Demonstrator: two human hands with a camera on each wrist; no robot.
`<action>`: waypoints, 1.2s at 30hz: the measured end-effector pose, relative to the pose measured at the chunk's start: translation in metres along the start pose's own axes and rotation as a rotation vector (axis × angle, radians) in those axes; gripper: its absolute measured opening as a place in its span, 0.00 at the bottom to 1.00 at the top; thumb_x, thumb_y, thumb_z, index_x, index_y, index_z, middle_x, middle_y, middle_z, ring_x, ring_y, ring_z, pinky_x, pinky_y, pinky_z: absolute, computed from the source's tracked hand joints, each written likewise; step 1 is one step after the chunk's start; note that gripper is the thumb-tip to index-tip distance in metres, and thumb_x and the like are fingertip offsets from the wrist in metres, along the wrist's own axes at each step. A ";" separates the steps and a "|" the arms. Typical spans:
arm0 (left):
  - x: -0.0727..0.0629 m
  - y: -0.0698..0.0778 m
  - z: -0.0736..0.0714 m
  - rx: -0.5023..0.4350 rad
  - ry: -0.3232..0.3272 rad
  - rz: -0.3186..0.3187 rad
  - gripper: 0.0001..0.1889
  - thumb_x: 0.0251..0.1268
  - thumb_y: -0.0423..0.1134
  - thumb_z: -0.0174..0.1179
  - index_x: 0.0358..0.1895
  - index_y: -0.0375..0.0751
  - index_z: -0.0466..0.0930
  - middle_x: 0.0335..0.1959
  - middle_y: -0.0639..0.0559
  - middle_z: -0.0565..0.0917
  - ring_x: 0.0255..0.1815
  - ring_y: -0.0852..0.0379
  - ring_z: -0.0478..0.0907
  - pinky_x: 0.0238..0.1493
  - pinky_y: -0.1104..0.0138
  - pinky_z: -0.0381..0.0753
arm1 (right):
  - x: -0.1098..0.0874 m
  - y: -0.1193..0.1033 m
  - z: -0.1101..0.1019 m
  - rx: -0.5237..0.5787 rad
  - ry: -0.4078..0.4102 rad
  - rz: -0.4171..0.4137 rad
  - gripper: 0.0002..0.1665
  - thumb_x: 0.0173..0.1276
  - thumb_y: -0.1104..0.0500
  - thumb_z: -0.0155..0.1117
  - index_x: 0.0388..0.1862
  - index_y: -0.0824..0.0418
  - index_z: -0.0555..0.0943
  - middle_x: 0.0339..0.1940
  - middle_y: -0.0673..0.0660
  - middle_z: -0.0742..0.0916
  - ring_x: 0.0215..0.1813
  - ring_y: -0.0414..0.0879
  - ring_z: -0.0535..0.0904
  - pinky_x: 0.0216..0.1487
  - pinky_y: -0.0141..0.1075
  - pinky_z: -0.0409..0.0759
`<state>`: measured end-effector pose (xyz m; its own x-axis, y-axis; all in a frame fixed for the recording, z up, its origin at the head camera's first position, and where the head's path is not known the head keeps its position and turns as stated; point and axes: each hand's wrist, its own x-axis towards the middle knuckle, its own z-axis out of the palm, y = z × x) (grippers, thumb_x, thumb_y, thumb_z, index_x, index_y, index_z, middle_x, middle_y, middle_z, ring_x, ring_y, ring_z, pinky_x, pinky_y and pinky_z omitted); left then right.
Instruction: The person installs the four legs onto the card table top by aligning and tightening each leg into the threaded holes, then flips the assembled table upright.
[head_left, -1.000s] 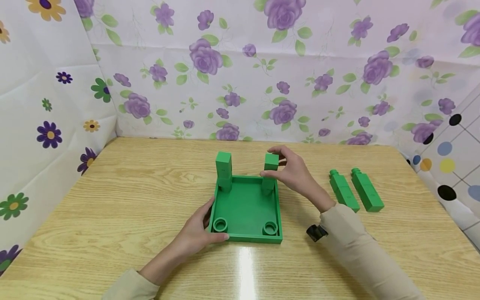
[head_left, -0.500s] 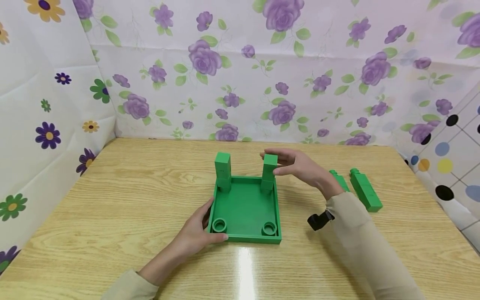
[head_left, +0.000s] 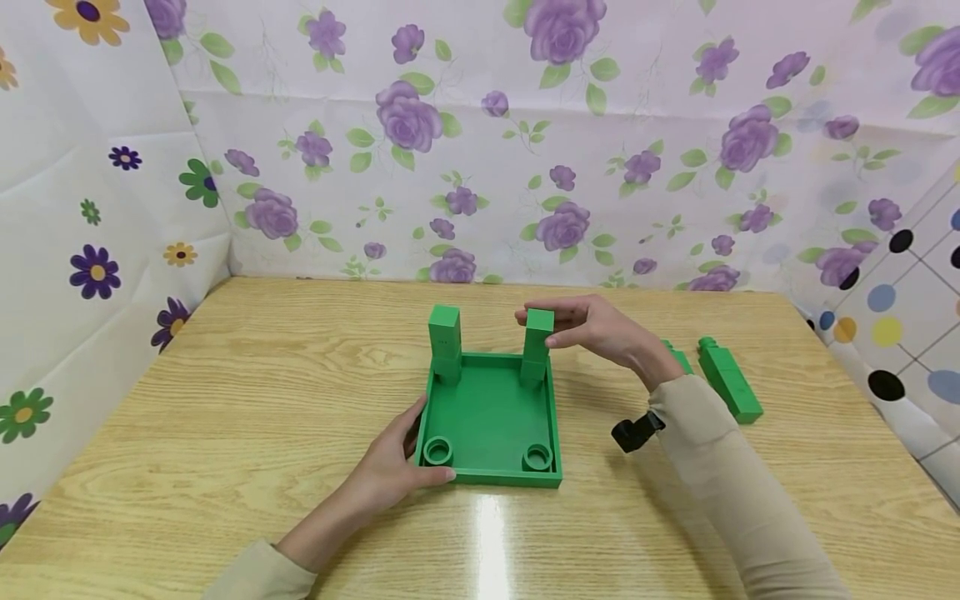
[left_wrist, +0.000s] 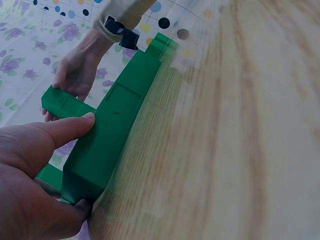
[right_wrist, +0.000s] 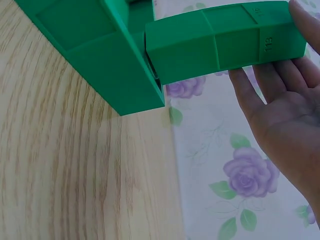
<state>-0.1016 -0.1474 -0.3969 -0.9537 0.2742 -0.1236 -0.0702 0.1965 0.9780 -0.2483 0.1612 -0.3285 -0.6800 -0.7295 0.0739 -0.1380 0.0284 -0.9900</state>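
A shallow green square tray (head_left: 487, 421) with a raised rim lies on the table in the head view. Its two near corners carry round sockets (head_left: 537, 457). Square green posts rise at the far corners: a left post (head_left: 446, 337) and a right post (head_left: 536, 346). My left hand (head_left: 393, 458) grips the tray's left side and near left corner, thumb over the front rim. My right hand (head_left: 600, 329) holds the upper part of the right post, thumb on one side and fingers behind. In the right wrist view, the post's base meets the tray's corner.
Two more green posts lie on the wooden table (head_left: 300, 358) at the right: one post (head_left: 729, 379) shows whole, another (head_left: 678, 357) is mostly behind the right forearm. A flowered cloth (head_left: 330, 150) hangs behind the table. A black wrist camera (head_left: 636, 432) sits at the right cuff.
My right hand's thumb has moved from the front of the right post to its right side, and the wrist shifted outward. The post turned slightly. My left hand stays on the tray.
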 end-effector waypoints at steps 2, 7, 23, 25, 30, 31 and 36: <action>0.000 0.000 0.000 -0.002 0.000 -0.002 0.56 0.49 0.29 0.74 0.77 0.36 0.42 0.75 0.37 0.53 0.73 0.40 0.55 0.66 0.50 0.64 | 0.000 0.000 0.000 -0.022 0.011 0.005 0.34 0.66 0.70 0.63 0.71 0.65 0.68 0.65 0.64 0.76 0.65 0.51 0.72 0.59 0.44 0.75; 0.000 0.001 0.000 0.000 0.002 -0.009 0.56 0.50 0.29 0.74 0.77 0.37 0.42 0.75 0.37 0.52 0.73 0.40 0.55 0.65 0.50 0.64 | 0.000 0.000 0.001 -0.132 0.050 0.019 0.34 0.64 0.68 0.66 0.70 0.63 0.70 0.63 0.61 0.78 0.60 0.51 0.76 0.53 0.41 0.77; 0.001 0.000 0.000 0.001 0.001 -0.016 0.56 0.50 0.30 0.74 0.77 0.37 0.42 0.75 0.37 0.53 0.72 0.40 0.55 0.65 0.50 0.65 | -0.005 0.005 0.017 -0.311 0.236 0.070 0.29 0.63 0.59 0.71 0.62 0.60 0.75 0.58 0.57 0.79 0.52 0.51 0.78 0.49 0.45 0.78; 0.000 0.000 0.000 0.006 0.005 -0.019 0.56 0.50 0.30 0.74 0.77 0.37 0.43 0.75 0.37 0.53 0.72 0.40 0.56 0.64 0.50 0.66 | -0.005 0.006 0.019 -0.302 0.260 0.066 0.30 0.62 0.60 0.72 0.62 0.61 0.74 0.55 0.58 0.80 0.52 0.52 0.79 0.49 0.45 0.79; 0.000 -0.001 0.001 0.004 0.012 -0.018 0.56 0.49 0.29 0.74 0.77 0.37 0.43 0.75 0.37 0.53 0.72 0.40 0.56 0.64 0.50 0.66 | -0.004 0.008 0.027 -0.366 0.363 0.069 0.29 0.60 0.57 0.74 0.59 0.61 0.76 0.50 0.57 0.82 0.53 0.51 0.79 0.50 0.44 0.79; 0.000 -0.001 0.001 0.005 0.013 -0.018 0.56 0.49 0.29 0.74 0.77 0.37 0.43 0.75 0.37 0.53 0.72 0.40 0.56 0.64 0.50 0.66 | -0.004 0.008 0.028 -0.388 0.387 0.071 0.29 0.59 0.57 0.74 0.58 0.60 0.76 0.49 0.57 0.82 0.52 0.51 0.79 0.49 0.43 0.79; 0.000 -0.001 0.001 0.007 0.015 -0.018 0.56 0.49 0.29 0.74 0.77 0.38 0.43 0.75 0.37 0.53 0.72 0.40 0.56 0.64 0.50 0.67 | -0.003 0.009 0.035 -0.429 0.477 0.066 0.28 0.57 0.57 0.76 0.56 0.61 0.77 0.45 0.58 0.82 0.48 0.51 0.80 0.46 0.43 0.79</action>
<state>-0.1017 -0.1470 -0.3980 -0.9567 0.2562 -0.1382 -0.0851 0.2077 0.9745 -0.2223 0.1394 -0.3416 -0.9288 -0.3357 0.1570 -0.2930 0.4057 -0.8658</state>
